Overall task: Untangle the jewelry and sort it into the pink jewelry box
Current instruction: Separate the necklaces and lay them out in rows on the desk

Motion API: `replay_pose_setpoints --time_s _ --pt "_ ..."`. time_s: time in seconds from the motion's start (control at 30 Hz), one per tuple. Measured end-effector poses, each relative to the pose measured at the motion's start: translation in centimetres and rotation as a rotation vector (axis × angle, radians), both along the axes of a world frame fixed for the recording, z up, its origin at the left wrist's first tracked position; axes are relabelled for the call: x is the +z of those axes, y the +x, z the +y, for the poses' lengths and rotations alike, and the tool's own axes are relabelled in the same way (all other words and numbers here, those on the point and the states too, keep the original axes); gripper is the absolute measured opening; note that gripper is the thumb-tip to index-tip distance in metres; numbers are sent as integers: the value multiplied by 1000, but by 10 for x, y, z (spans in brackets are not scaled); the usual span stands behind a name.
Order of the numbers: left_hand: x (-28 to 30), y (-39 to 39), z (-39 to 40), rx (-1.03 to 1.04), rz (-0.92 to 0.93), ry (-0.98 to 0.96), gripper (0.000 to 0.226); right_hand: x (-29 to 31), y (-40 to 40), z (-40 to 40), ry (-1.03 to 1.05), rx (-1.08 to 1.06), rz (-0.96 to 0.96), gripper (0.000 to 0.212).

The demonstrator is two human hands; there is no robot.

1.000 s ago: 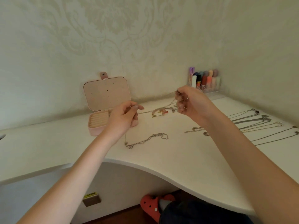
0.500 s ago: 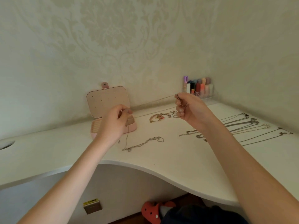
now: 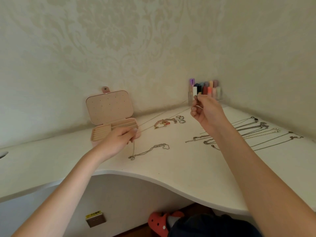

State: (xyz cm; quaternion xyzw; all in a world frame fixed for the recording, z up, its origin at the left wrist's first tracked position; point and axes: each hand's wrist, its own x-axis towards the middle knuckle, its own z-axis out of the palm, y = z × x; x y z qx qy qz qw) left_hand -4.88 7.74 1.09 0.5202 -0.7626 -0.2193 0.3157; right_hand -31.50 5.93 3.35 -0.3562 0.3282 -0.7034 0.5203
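The pink jewelry box (image 3: 109,106) stands open at the back left of the white desk (image 3: 179,175), lid upright against the wall. A thin silver chain (image 3: 164,115) is stretched in the air between both hands. My left hand (image 3: 119,139) pinches one end just in front of the box, and a loose tail hangs down from it. Raised near the back corner, my right hand (image 3: 205,110) pinches the other end. On the desk lie a silver chain (image 3: 150,150), a pink beaded bracelet (image 3: 164,123) and some rings (image 3: 181,119).
Several necklaces (image 3: 256,130) lie in a row on the right side of the desk, with short chains (image 3: 200,140) beside them. A clear holder of lipsticks (image 3: 206,90) stands in the back corner. Below the desk edge a red shoe (image 3: 160,223) shows.
My right hand has lifted and moved right toward the back corner, pulling the thin chain taut. My left hand has dropped lower in front of the box, still pinching its end.
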Motion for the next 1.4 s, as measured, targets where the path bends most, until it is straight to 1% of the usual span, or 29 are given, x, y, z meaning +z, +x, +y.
replay_pose_setpoints --time_s 0.07,0.1,0.17,0.23,0.33,0.43,0.47,0.5,0.6,0.67,0.73,0.8,0.87,0.93,1.0,1.1,1.23,1.4 --pt "-3 6 -3 16 -10 -10 41 -3 -4 -1 23 -71 16 16" --pt "-4 8 -4 14 11 -14 43 -4 -7 -1 33 -116 53 16" --pt "-4 7 0 21 147 8 42 -9 -10 -3 64 -219 177 17" --pt "-2 2 8 49 285 0 39 -15 -12 -5 91 -338 308 13" --pt "0 -8 14 73 344 -55 38 -24 -17 -2 99 -501 531 11" --pt "-2 -30 27 -21 374 8 39 -30 -39 10 124 -663 656 10" --pt "-4 -42 33 -58 337 18 40 -29 -52 15 121 -726 679 10" --pt "-7 -55 41 -103 261 17 41 -28 -66 22 117 -794 699 10" --pt "-20 -103 70 -237 -64 -45 42 -24 -114 50 135 -1000 800 13" --pt "-25 -138 89 -286 -217 -117 39 -27 -146 71 187 -1100 928 15" --pt "-27 -168 98 -303 -259 -207 35 -34 -171 91 327 -1186 1138 16" --pt "-29 -189 101 -326 -249 -265 33 -43 -189 107 502 -1227 1423 17" --pt "-32 -202 101 -354 -293 -322 33 -51 -197 114 561 -1195 1641 18" --pt "-34 -208 99 -364 -431 -390 39 -58 -198 111 584 -1170 1767 18" --pt "-34 -207 96 -355 -531 -412 42 -61 -196 107 655 -1150 1806 21" --pt "-32 -204 94 -329 -602 -412 42 -62 -197 107 780 -1097 1779 23" --pt "-31 -200 98 -280 -701 -436 39 -62 -198 108 771 -1126 1739 25" --pt "-29 -198 101 -216 -762 -449 37 -57 -192 111 874 -1056 1802 22"
